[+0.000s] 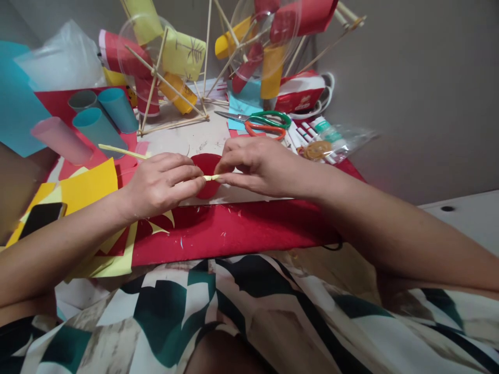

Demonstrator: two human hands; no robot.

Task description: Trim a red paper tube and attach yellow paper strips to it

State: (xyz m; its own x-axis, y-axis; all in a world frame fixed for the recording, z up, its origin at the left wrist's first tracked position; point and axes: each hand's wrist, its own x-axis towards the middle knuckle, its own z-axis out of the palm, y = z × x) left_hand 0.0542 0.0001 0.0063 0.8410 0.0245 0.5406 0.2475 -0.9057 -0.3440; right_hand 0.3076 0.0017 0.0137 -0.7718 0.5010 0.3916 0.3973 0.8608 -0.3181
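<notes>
A thin pale yellow paper strip (211,178) runs between the fingertips of both hands. My left hand (166,182) is closed on it from the left, palm down. A long pale yellow end sticks out beyond the left knuckles; whether it belongs to the same strip is hidden by the hand. My right hand (257,165) pinches the strip from the other side between thumb and fingers. Right behind the strip is a red paper piece (205,162), rounded like a tube, partly covered by the fingers.
Scissors (268,123) with green and orange handles lie beyond my right hand. Blue paper tubes (93,124) stand at left, near yellow paper sheets (91,184) and a phone (42,218). Stick frames (154,72) carrying paper-tube wheels rise behind. Markers (307,132) lie at right.
</notes>
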